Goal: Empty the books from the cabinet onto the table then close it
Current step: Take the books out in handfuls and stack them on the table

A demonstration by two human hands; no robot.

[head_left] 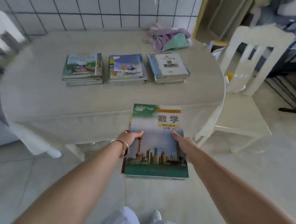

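Three book stacks lie at twelve o'clock on the tabletop; both hands' fingers, left hand and right hand, clamp a maths-textbook stack; cabinet unseen.

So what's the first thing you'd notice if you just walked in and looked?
Probably the big maths textbook with a city skyline on its cover, held out front between the left hand and right hand, on top of a few other books. Behind it, three stacks of books sit in a row on the cloth-covered table, with crumpled purple and green cloth at the far right.
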